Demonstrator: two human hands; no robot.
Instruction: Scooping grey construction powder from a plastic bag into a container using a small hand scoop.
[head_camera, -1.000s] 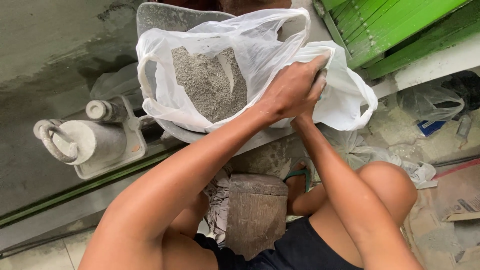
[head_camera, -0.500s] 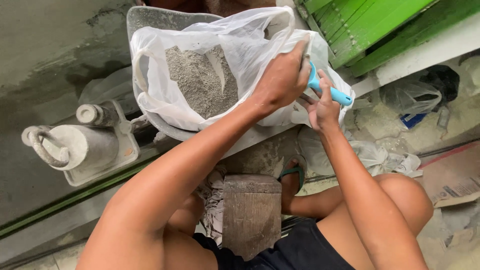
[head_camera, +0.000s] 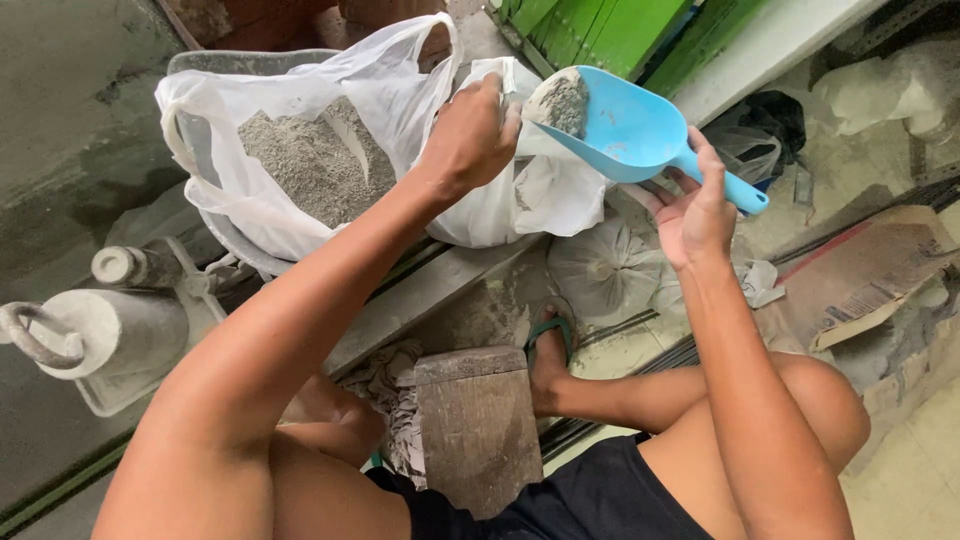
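A white plastic bag (head_camera: 300, 150) of grey powder sits open in a grey basin (head_camera: 215, 225) at upper left; a knotted white bag (head_camera: 605, 268) lies on the floor below; the left hand (head_camera: 470, 135) pinches the open bag's rim, arm stretched forward; the right hand (head_camera: 695, 205), fingers closed round the handle, holds a blue scoop (head_camera: 640, 130) with grey powder beside the bag's mouth.

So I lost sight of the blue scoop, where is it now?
In the head view, the blue scoop is upper right, held by the right hand, its powder-laden tip beside the left hand gripping the white plastic bag.
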